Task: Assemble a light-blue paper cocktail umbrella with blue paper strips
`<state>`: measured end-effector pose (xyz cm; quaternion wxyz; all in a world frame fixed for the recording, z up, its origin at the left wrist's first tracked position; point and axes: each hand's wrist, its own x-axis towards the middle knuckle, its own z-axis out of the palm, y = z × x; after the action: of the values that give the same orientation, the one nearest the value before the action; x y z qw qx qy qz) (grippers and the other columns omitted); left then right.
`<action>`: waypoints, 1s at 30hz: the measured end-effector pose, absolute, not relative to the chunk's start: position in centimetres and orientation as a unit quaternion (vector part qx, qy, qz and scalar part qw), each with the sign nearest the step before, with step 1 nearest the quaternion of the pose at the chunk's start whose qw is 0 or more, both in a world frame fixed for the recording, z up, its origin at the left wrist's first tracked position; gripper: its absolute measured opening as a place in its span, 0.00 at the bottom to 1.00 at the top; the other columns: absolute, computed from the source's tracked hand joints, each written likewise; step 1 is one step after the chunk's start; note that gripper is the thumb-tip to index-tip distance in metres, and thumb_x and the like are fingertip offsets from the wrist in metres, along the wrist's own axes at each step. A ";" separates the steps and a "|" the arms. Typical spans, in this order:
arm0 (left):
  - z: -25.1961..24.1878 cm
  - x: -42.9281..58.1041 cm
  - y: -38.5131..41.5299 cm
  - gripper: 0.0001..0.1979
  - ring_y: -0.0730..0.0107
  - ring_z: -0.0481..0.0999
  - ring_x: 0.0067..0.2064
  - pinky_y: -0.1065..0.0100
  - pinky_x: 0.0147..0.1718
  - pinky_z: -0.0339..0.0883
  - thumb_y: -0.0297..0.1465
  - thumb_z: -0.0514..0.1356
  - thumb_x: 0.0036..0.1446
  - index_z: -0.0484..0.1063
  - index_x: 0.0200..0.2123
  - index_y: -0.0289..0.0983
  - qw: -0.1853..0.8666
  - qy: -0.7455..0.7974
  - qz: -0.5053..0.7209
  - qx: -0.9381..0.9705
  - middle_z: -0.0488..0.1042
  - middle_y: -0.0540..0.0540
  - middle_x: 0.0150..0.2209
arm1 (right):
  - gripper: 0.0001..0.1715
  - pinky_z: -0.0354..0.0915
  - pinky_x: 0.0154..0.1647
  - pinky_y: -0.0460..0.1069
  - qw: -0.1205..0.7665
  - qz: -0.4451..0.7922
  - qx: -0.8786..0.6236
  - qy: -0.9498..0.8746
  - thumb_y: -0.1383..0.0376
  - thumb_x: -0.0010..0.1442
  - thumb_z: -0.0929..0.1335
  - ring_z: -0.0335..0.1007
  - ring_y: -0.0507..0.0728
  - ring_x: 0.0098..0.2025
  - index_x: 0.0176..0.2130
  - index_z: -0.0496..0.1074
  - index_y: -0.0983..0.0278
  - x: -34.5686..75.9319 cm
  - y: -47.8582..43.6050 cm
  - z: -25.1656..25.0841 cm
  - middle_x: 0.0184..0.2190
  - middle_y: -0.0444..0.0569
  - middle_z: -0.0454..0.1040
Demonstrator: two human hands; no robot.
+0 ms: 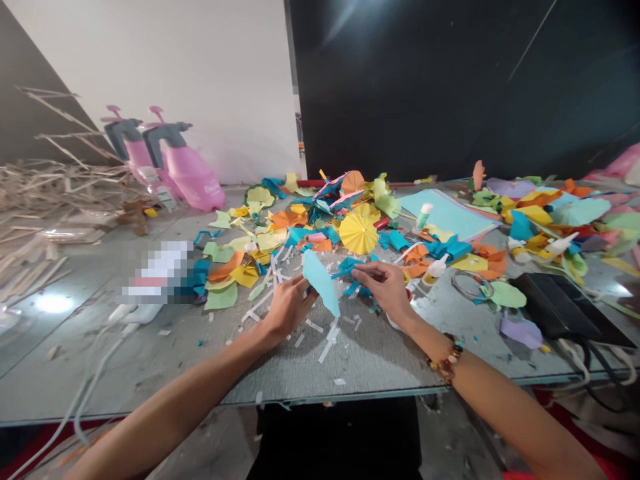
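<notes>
Left hand (290, 307) is closed on the lower-left edge of a light-blue paper piece (320, 283), which stands tilted between the hands, mid-counter, nearer the front edge. Right hand (383, 290) reaches in with fingers extended over a teal paper scrap (350, 269) — can't tell if it's gripping. Thin stock: a light pinch at the edge, wrists low, should avoid creasing.

Both forearms come in from the lower corners, angled inward; a bead bracelet (445, 357) sits on the right wrist. White paper strips (320, 333) lie under the hands. Behind them, mixed paper scraps heap across the counter (350, 373), with a yellow paper parasol (359, 230) in the pile. A blue paper stack (445, 213) lies toward the back edge, a black pouch (570, 307) near the right edge — pink pressure sprayers (187, 177) beyond the back-left corner.
</notes>
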<state>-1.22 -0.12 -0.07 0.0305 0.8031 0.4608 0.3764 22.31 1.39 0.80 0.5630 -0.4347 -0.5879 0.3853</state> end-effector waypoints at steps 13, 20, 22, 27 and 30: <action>0.2 -1.2 -0.2 0.09 0.73 0.70 0.24 0.72 0.26 0.59 0.23 0.54 0.54 0.69 0.24 0.36 0.008 0.438 0.391 0.809 0.71 0.49 0.25 | 0.16 0.73 0.34 0.49 0.567 0.418 -0.413 -0.577 0.54 0.52 0.78 0.80 0.57 0.33 0.37 0.81 0.62 22.3 1.5 0.8 0.31 0.48 0.83; 0.5 -1.2 -0.4 0.09 0.74 0.72 0.28 0.75 0.27 0.61 0.19 0.53 0.50 0.71 0.29 0.36 0.000 0.412 0.413 0.812 0.74 0.49 0.30 | 0.16 0.72 0.33 0.50 0.561 0.410 -0.428 -0.578 0.53 0.51 0.78 0.79 0.57 0.33 0.37 0.82 0.61 22.2 1.3 1.0 0.33 0.49 0.83; 0.6 -1.1 -0.5 0.11 0.74 0.73 0.29 0.76 0.28 0.62 0.19 0.53 0.51 0.72 0.31 0.36 -0.004 0.410 0.417 0.811 0.74 0.49 0.31 | 0.16 0.71 0.33 0.50 0.554 0.386 -0.442 -0.589 0.53 0.52 0.77 0.77 0.57 0.32 0.37 0.83 0.61 22.3 1.3 1.0 0.34 0.49 0.83; 0.9 -0.9 -0.6 0.11 0.75 0.73 0.29 0.76 0.29 0.63 0.20 0.53 0.55 0.72 0.34 0.37 -0.016 0.407 0.417 0.813 0.74 0.49 0.31 | 0.16 0.69 0.32 0.50 0.550 0.363 -0.456 -0.599 0.52 0.53 0.77 0.75 0.56 0.32 0.36 0.83 0.60 22.4 1.4 0.9 0.32 0.48 0.83; 0.9 -1.0 -0.7 0.10 0.75 0.73 0.29 0.77 0.29 0.63 0.20 0.54 0.54 0.71 0.33 0.37 -0.012 0.407 0.411 0.816 0.73 0.50 0.31 | 0.17 0.69 0.31 0.49 0.551 0.375 -0.455 -0.591 0.51 0.52 0.77 0.75 0.56 0.32 0.35 0.83 0.60 22.3 1.4 0.9 0.32 0.48 0.82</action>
<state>-0.95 -0.65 0.87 -0.0118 0.8156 0.4068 0.4114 22.30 1.44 0.89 0.5513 -0.4546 -0.5906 0.3751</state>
